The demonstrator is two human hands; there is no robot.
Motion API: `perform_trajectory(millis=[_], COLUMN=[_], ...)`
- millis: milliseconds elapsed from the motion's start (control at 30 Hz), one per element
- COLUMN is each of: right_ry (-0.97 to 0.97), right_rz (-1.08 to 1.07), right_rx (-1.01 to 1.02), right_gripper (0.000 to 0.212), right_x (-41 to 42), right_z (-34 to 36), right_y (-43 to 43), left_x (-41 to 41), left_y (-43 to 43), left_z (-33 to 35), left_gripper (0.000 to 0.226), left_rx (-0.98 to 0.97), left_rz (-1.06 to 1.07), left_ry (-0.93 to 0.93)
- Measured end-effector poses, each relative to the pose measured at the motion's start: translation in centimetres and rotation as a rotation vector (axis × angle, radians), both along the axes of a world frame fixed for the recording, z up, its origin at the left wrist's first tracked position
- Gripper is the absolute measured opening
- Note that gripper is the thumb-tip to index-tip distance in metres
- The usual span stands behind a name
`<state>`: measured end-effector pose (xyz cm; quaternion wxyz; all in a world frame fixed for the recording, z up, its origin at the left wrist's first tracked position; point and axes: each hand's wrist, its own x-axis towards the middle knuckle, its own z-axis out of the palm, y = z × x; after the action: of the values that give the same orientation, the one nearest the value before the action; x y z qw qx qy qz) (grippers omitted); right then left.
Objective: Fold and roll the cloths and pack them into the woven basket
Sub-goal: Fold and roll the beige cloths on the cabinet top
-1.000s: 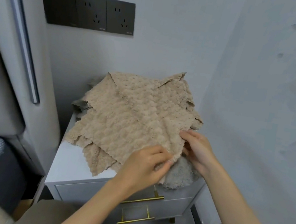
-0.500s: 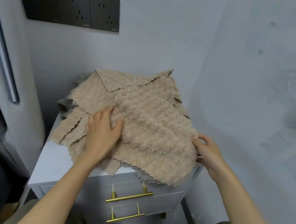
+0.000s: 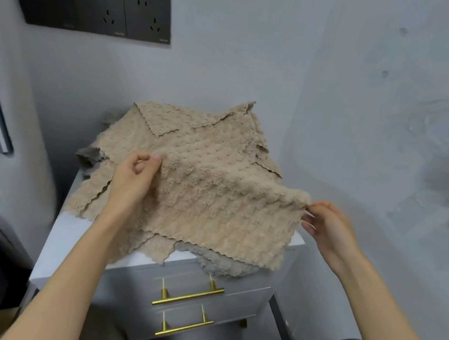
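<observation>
Over the white nightstand [image 3: 70, 237] we hold the top beige cloth [image 3: 213, 197] lifted (pile [image 3: 195, 124] beneath). Left hand [image 3: 131, 182] pinches its left edge; right hand [image 3: 328, 229] pinches the right corner.

Pale grey walls [image 3: 236, 40] meeting in a corner — black socket panel [image 3: 96, 5] high above the left hand [image 3: 131, 182], white nightstand [image 3: 73, 240] beneath it — gold drawer handles [image 3: 188, 297] lower still.

Two hands [image 3: 128, 184], at least three beige cloths [image 3: 213, 197], one cabinet [image 3: 66, 248], two gold handles [image 3: 188, 297], three black wall plates [image 3: 96, 5].
</observation>
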<state>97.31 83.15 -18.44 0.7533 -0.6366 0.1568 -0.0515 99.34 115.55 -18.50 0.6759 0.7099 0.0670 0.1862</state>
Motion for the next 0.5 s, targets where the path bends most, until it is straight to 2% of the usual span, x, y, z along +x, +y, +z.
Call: perform_trajectory(millis=[100, 133, 233, 300, 367, 500], right_ry=[-0.014, -0.004, 0.026, 0.021, -0.013, -0.224], right_rz=[0.072, 0.115, 0.253, 0.307, 0.287, 0.084], right_rx=[0.093, 0.051, -0.228, -0.341, -0.416, -0.551], right_gripper=[0.010, 0.018, 0.060, 0.072, 0.067, 0.029], right_x=[-0.1, -0.1, -0.7, -1.0, -1.1, -1.0], right_z=[0.1, -0.1, -0.6, -0.8, -0.8, -0.9], right_y=[0.0, 0.1, 0.2, 0.4, 0.4, 0.4], left_x=[-0.8, -1.1, -1.7, -1.8, -1.9, -2.2], left_y=[0.5, 0.6, 0.7, 1.0, 1.1, 1.5], left_z=[0.0, -0.1, -0.1, -0.2, -0.2, -0.2], left_gripper=[0.018, 0.020, 0.033, 0.037, 0.036, 0.028], left_rx=[-0.014, 0.003, 0.046, 0.045, 0.061, 0.136], left_rz=[-0.056, -0.068, -0.072, -0.091, -0.114, -0.061], left_ry=[-0.027, -0.036, -0.049, -0.074, -0.104, -0.161])
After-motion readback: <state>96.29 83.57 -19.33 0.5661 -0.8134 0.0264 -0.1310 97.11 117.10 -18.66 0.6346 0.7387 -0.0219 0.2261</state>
